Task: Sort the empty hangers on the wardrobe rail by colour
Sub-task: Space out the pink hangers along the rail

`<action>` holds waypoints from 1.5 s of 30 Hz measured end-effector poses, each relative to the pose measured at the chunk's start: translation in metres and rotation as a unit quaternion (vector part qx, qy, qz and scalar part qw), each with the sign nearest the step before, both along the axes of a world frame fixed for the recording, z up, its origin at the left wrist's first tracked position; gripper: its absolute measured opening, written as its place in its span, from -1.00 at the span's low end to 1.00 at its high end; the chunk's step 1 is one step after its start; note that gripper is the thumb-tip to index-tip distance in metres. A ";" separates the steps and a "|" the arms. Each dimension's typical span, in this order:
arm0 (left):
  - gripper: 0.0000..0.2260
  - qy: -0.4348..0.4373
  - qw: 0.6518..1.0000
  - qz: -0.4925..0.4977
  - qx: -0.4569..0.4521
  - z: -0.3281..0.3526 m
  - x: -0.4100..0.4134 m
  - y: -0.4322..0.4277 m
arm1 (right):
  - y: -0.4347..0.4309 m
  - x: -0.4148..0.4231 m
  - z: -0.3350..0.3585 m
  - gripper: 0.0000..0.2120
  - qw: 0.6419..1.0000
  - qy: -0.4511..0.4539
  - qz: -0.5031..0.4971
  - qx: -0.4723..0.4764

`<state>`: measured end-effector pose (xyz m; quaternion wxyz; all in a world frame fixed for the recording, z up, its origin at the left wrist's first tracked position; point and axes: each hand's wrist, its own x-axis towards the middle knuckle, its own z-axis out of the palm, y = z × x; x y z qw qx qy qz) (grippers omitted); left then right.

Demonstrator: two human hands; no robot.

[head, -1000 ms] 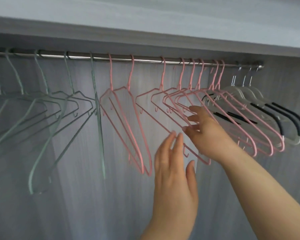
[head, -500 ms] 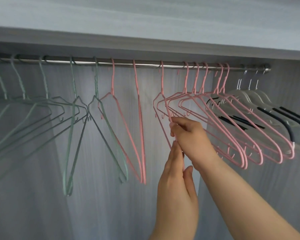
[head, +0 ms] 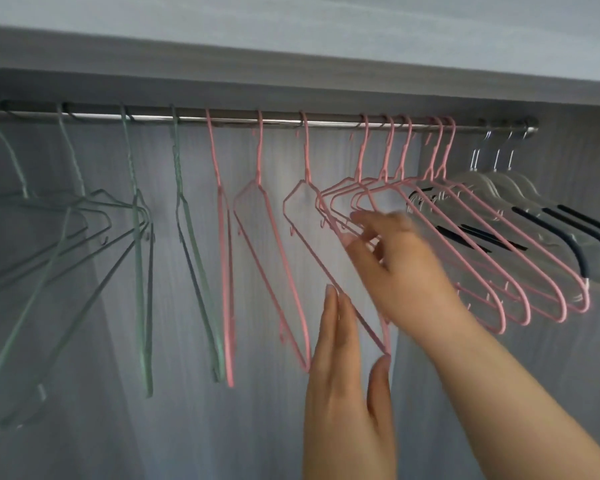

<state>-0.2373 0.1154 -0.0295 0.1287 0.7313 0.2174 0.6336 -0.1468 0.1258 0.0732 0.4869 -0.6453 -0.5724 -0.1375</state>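
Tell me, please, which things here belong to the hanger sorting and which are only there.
Belong to the job: green hangers, pink hangers, clear hangers, rail, left hand, right hand.

Only there: shelf, back wall.

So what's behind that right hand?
The right hand covers the lower bars of several pink hangers hanging from the rail. Behind them is the grey back wall. Which hanger the fingers touch is hidden.
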 end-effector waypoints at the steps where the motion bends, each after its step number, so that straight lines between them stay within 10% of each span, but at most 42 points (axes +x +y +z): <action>1: -0.59 -0.005 0.999 0.004 0.041 -0.002 0.000 -0.005 | -0.010 0.008 0.006 -0.63 0.998 -0.036 -0.028 0.038; 6: -0.71 -0.007 0.986 -0.060 0.153 -0.009 0.023 -0.038 | -0.022 0.055 0.017 -0.60 0.997 0.001 -0.053 -0.061; 13: -0.60 0.007 0.997 -0.080 -0.018 -0.021 0.062 -0.038 | -0.018 0.068 -0.014 -0.72 0.894 0.393 0.180 -0.117; 21: -0.56 -0.005 0.975 -0.137 -0.177 -0.015 0.082 -0.023 | -0.020 0.064 -0.022 -0.76 0.895 0.404 0.184 -0.049; 41: -0.45 -0.055 0.978 -0.063 -0.191 -0.025 0.074 -0.015 | -0.009 0.046 -0.023 -0.74 0.894 0.377 0.221 -0.099; 45: -0.36 -0.106 0.970 -0.079 -0.204 -0.038 0.077 -0.020 | -0.017 0.052 -0.021 -0.67 0.942 0.234 0.194 -0.144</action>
